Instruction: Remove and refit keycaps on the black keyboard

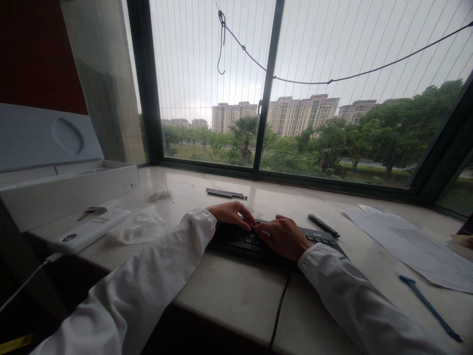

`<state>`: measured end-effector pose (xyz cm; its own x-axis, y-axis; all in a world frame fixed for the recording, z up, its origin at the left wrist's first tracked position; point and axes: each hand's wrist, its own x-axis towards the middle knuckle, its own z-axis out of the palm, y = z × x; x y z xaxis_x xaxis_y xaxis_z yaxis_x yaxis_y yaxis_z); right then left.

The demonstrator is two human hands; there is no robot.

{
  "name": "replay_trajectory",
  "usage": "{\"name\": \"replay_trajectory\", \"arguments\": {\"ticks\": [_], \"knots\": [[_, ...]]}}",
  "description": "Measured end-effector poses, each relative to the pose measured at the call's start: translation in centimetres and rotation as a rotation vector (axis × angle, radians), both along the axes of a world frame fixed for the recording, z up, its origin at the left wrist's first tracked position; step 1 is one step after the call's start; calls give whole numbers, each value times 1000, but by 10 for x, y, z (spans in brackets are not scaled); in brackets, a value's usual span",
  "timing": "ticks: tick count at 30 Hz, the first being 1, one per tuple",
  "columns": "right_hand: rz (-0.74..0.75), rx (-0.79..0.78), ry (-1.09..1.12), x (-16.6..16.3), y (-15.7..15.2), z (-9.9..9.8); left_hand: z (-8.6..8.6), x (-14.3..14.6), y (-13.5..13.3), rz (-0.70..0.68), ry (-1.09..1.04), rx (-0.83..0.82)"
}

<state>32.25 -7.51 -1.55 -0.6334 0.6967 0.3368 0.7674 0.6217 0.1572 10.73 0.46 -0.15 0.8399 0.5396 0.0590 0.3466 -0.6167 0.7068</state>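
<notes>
A black keyboard (236, 242) lies on the pale sill in front of me, partly covered by both hands. My left hand (232, 215) rests over its far left part, thumb and fingers closed in a pinch. My right hand (284, 236) comes in over the middle of the keyboard, its fingertips meeting those of the left. Whatever sits between the fingertips is too small and dark to make out. Beyond the left hand lie some dark narrow strips (226, 194). Past the right end of the keyboard is a black bar-shaped piece (323, 225).
At left stand an open white box (74, 195) and a white power bank (92, 230) with a cable. Crumpled clear plastic (142, 226) lies beside it. Printed paper (414, 246) and a blue slim tool (430, 308) are at right. Windows (214, 88) rise behind.
</notes>
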Motion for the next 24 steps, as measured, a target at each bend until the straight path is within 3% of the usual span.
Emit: {"name": "replay_trajectory", "arguments": {"ticks": [24], "knots": [[43,5,-8,3,1,-1,-3,0,3,31,10,-12]]}}
